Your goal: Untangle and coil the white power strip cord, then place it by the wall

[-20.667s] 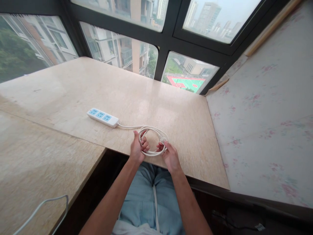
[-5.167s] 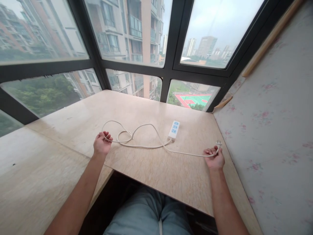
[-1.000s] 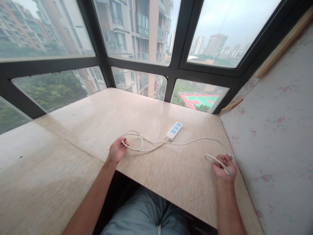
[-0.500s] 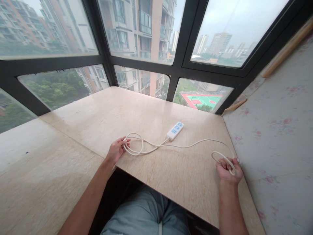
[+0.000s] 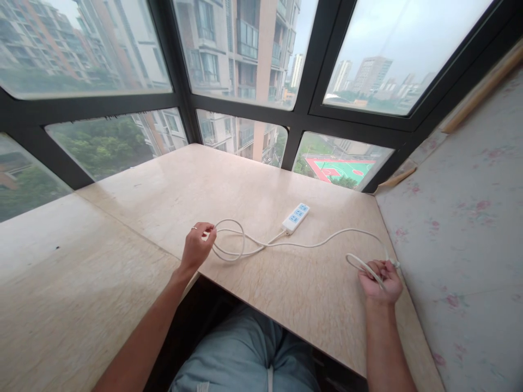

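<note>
A white power strip [image 5: 295,217] with blue sockets lies on the beige marble sill [image 5: 253,283], its white cord [image 5: 310,243] snaking across the surface. My left hand [image 5: 196,247] pinches a loop of the cord at its left end. My right hand [image 5: 379,281] is closed around a small coil of the cord near the plug end, close to the right wall.
Large black-framed windows [image 5: 302,103] run along the far edge of the sill. A floral-patterned wall [image 5: 466,228] borders the right side. A second marble slab [image 5: 65,283] adjoins on the left. My jeans-clad legs [image 5: 241,359] are below the front edge.
My left hand has lifted and closed on the cord loop. My right hand has shifted slightly, and its coil has flattened toward the hand.
</note>
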Motion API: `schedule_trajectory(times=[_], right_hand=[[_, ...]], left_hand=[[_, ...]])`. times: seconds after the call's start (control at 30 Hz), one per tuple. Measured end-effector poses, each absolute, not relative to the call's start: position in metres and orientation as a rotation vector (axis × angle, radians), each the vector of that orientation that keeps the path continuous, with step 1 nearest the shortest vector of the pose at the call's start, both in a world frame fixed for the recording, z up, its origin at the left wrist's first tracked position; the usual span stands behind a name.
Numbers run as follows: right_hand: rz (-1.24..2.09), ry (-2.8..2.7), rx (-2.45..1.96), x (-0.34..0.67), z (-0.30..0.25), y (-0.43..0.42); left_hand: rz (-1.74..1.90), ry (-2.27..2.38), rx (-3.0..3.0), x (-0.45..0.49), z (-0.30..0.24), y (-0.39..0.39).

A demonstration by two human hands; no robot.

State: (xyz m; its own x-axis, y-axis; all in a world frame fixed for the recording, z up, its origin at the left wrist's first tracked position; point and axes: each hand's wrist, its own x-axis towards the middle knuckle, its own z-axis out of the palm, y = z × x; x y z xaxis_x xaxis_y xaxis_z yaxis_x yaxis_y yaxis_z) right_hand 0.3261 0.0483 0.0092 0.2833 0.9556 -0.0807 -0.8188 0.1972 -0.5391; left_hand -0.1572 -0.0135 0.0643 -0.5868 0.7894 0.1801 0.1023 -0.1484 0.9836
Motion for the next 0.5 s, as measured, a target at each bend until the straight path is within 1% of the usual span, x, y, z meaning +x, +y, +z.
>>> schedule_trajectory(times=[0.13,0.27,0.37,0.5], right_hand=[[1.214,-0.214,-0.596,0.337,0.004,0.05],[1.167,-0.161,-0.623,0.347,-0.001,0.053],[1.161,-0.171,-0.614,0.348,-0.001,0.053],[1.18,-0.19,-0.602,0.341,0.004,0.051]], left_hand=[[1.928,1.655,0.969,-0.161,0.067,-0.009],[2.054,1.534,0.603,-0.177,0.06,-0.002],[2.053,1.478,0.317,-0.188,0.053,-0.002],[2.048,1.413,0.213,-0.188,0.046,-0.008]])
